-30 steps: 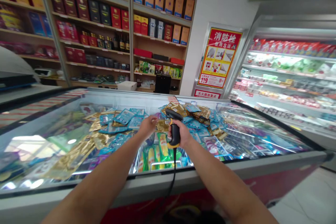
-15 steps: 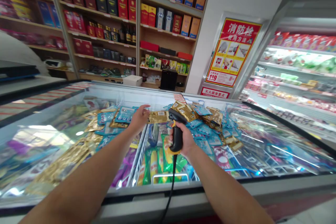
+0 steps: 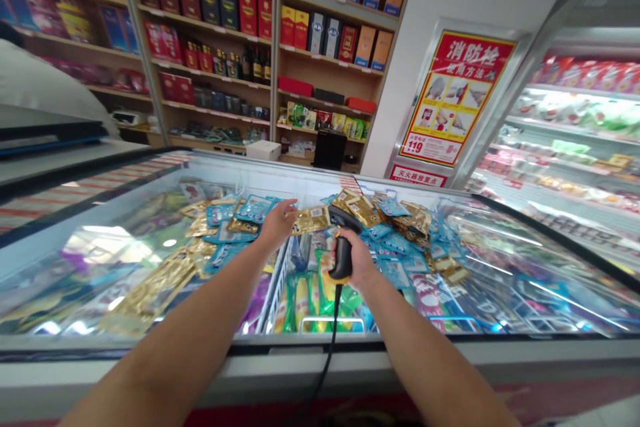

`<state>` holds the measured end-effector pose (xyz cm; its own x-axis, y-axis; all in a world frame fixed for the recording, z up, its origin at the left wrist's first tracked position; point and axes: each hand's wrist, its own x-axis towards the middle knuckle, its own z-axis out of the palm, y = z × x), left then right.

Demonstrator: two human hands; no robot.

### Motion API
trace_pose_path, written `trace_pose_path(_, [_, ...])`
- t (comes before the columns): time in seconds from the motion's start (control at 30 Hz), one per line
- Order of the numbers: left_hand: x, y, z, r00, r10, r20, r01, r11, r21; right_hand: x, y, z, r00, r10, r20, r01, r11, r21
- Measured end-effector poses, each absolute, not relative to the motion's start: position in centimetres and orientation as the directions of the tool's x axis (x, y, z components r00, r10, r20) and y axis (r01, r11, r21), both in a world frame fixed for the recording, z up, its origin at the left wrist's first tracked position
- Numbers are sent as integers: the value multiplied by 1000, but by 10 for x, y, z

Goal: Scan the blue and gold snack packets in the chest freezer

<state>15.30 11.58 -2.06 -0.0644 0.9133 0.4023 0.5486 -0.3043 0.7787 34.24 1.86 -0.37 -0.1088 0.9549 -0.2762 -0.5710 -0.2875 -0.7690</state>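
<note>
Gold foil catches the light on the packet (image 3: 310, 221), which sits just left of the scanner (image 3: 343, 255) with its far end by the scanner's head. The left hand (image 3: 278, 225) has it in a narrow pinch, thumb and fingers at 1 end only; that grip seems chosen to leave the pale label patch uncovered and turned up. The exact finger contact is too small to make out.

Right of the scanner's handle, the right hand (image 3: 361, 260) wraps round it, fingers closed on the grip, which keeps the head tipped over toward the packet. I cannot tell whether the trigger is pressed, nor whether head and foil touch. The cable (image 3: 335, 324) hangs below the scanner and crosses the freezer (image 3: 280, 368) rim, probably loose so the scanner can shift about freely.

Below the scanner lie green bags (image 3: 301, 297), bounded on the left by a white wire divider (image 3: 277, 288) that appears to keep the goods sorted. Blue packets (image 3: 254, 209) lie left of the scanner, with more gold ones (image 3: 361, 207) piled just behind and right of it.
</note>
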Motion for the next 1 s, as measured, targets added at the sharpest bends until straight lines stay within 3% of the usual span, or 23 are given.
trace_pose_path(0.5, [149,113,-22,-137,867,480,632,-297,716,344,17,-4,-122,947,-297,-546,-314,-776])
trace_pose_path(0.67, [148,107,-19,-185,791,583,662,-338,669,342,18,-7,-68,961,-267,-508,-264,-820])
trace_pose_path(1.0, [146,107,-17,-227,727,648,649,-383,657,341,17,-9,1,973,-232,-503,-200,-841])
